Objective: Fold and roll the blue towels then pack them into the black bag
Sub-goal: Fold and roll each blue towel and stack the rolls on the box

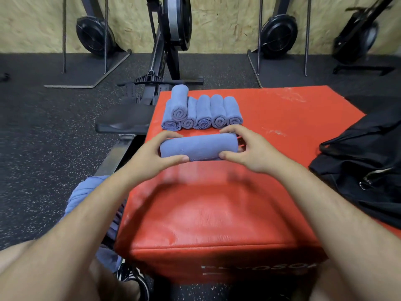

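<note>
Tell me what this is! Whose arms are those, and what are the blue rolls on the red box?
Those arms belong to a person wearing a camera on their head, so you see what they see, looking down. Their left hand and right hand grip one blue towel roll, fingers curled round its ends, over a red padded box. Behind it lie six finished rolls, one stacked on top. The black bag lies at the right. More blue towels sit lower left.
</note>
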